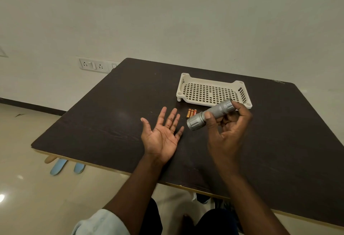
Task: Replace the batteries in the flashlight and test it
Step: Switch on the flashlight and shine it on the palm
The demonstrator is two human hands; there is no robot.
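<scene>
My right hand (pixel 229 126) grips a silver flashlight (pixel 212 113) above the dark table (pixel 111 113). The flashlight is tilted, its wide head low and to the left, its tail high by the tray. No light shows from the head. My left hand (pixel 162 132) is held palm up just left of the flashlight head, fingers spread, with nothing in it. Three small orange batteries (pixel 191 113) lie side by side on the table, just beyond the flashlight head.
A cream perforated plastic tray (pixel 188 84) stands on the table beyond the flashlight. A wall socket panel (pixel 93 64) is on the wall at the left. Light blue slippers (pixel 59 166) lie on the floor under the table's left edge.
</scene>
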